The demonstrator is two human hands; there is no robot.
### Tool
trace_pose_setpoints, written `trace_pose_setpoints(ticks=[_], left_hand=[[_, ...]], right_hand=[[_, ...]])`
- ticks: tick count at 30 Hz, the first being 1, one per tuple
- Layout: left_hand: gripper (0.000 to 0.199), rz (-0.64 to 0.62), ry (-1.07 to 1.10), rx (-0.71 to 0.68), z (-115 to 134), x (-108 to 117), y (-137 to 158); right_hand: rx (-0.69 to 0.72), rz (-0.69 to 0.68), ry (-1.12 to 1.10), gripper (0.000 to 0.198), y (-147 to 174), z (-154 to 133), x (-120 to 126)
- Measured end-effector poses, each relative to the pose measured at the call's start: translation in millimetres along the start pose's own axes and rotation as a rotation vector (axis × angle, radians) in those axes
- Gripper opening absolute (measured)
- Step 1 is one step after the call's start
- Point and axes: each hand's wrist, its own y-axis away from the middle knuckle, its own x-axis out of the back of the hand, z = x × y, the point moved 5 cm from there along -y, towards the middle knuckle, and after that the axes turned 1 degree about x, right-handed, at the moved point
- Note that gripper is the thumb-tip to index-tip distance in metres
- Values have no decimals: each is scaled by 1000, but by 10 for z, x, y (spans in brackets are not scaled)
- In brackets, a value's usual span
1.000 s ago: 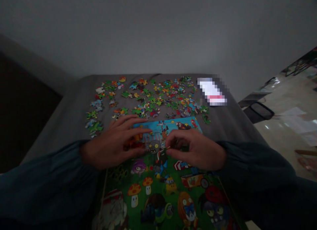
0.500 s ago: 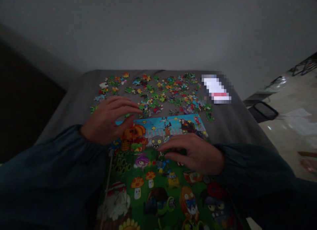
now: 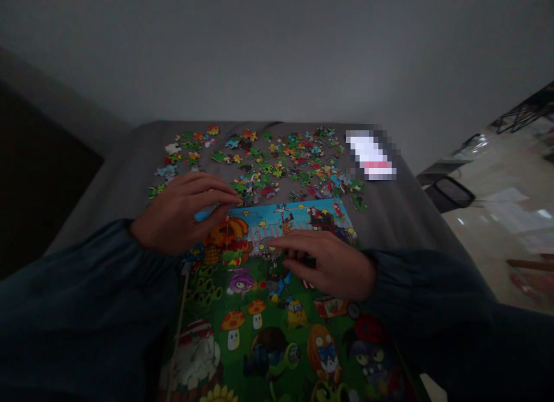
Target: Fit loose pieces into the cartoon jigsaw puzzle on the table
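Observation:
A cartoon jigsaw picture point(image 3: 272, 307) lies before me, with plants and zombies on green grass under a blue strip of sky. Over its upper left corner, my left hand point(image 3: 184, 211) has thumb and fingertips close together in a pinch; whatever may be between them is hidden. My right hand point(image 3: 326, 263) rests palm down on the upper right part of the picture. Its index finger reaches to the grey zombie head, the thumb stands apart, and nothing shows between them. Loose puzzle pieces point(image 3: 272, 170) are scattered just beyond the picture's top edge.
Grey cloth point(image 3: 116, 177) covers the table, which meets a plain wall point(image 3: 268, 56) at the back. A lit phone point(image 3: 370, 154), blurred out, lies at the back right. Past the right edge, a dark-framed object point(image 3: 454, 191) stands above a shiny floor point(image 3: 497, 229).
The whole view has shifted slightly, so things appear further left. My left thumb and fingertips look closer together. The right hand stays over the same part of the picture.

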Motion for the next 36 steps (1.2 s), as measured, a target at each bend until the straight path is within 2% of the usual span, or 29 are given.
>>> trace_pose_setpoints(ticks=[5, 12, 15, 19, 21, 24, 31, 36], left_hand=[[23, 1, -12, -31, 13, 8, 1], [26, -63, 29, -67, 61, -39, 19], [30, -151, 97, -42, 152, -92, 29], [31, -342, 206, -45, 361, -156, 59], [30, -384, 238, -50, 429, -167, 77], [26, -388, 245, -28, 432, -184, 93], [26, -433, 232, -7, 405, -278, 98], [24, -408, 237, -12, 417, -284, 109]], right_hand=[[57, -6, 18, 29, 0, -32, 17], [137, -124, 107, 28, 6, -62, 20], [170, -191, 141, 28, 33, -106, -25], [240, -290, 175, 32, 78, -198, -105], [272, -303, 214, 33, 92, -237, -116], [311, -329, 261, 31, 111, -292, -103], [450, -534, 265, 25, 225, -466, -147], [445, -578, 293, 24, 229, -472, -194]])
